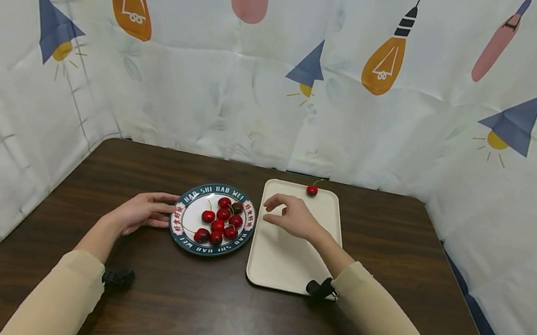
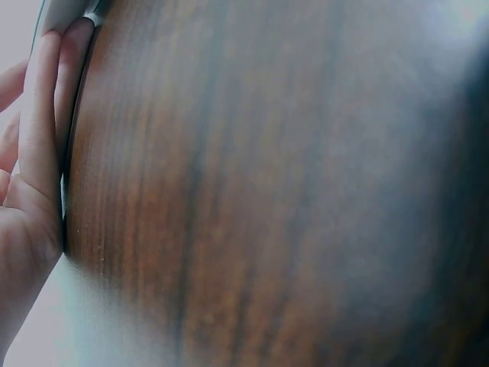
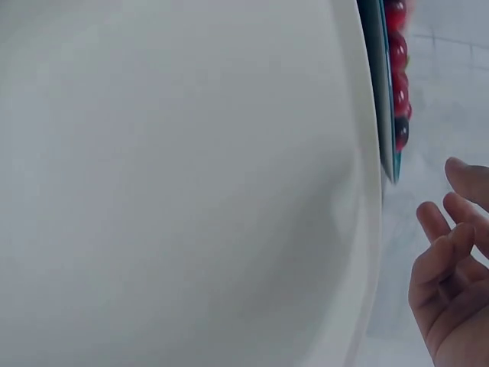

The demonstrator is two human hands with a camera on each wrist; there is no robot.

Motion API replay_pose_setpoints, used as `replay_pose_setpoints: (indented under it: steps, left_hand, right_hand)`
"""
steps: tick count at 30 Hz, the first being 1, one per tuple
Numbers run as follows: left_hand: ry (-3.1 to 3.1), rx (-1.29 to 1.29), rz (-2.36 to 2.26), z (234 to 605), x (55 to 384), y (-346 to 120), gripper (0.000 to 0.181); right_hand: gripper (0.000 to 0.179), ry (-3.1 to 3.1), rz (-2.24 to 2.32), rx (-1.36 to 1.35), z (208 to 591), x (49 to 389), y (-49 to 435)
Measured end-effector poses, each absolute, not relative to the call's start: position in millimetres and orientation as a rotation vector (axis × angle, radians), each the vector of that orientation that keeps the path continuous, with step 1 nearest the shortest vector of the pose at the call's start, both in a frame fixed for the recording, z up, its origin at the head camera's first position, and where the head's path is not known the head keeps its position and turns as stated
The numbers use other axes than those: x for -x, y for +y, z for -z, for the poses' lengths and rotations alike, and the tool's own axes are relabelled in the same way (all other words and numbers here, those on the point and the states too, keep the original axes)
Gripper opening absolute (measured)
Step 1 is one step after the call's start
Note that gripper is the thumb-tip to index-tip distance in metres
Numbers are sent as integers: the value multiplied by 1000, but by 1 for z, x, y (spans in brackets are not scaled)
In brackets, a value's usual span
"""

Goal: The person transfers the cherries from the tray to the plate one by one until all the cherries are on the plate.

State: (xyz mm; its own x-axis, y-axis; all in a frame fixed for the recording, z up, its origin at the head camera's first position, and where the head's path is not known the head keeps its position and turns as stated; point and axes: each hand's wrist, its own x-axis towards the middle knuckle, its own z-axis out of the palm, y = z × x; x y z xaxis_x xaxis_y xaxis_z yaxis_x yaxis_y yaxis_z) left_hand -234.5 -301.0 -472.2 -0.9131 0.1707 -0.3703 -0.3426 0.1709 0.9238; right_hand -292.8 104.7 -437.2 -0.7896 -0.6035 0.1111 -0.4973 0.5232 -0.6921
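Note:
A round plate with a dark teal lettered rim [image 1: 204, 250] bears several red cherries [image 1: 218, 225], some with stems. At its left edge my left hand [image 1: 140, 213] rests on the table, straight fingers touching the rim; those fingers [image 2: 40, 115] also show against the plate's side in the left wrist view. Over the cream tray [image 1: 279, 261] hovers my right hand [image 1: 294, 217], thumb and forefinger apart, nothing between them. A single cherry [image 1: 312, 191] with a green stem lies at the tray's far edge. In the right wrist view the right hand's fingers [image 3: 434, 260] are loosely bent.
The plate and tray stand side by side on a dark wooden table [image 1: 158, 315]. Behind the table hangs a white curtain [image 1: 179, 93] printed with lamps and bulbs, and it also runs along both sides.

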Motion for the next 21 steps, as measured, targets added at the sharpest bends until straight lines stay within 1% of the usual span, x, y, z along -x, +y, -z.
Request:
replay_pose_setpoints:
  steps: [10,16,21]
  left_hand:
    - [2070,146,-1784,474,234,-301,65]
    - [2072,138,-1783,473,234,-301,66]
    - [2082,132,-1770,472,234,-302,66]
  right_hand:
    - [28,2654,1181,828,435,308,133]
    - [27,2713,1197,761,435,316,145]
    - [29,2718,1261,670,437,321,153]
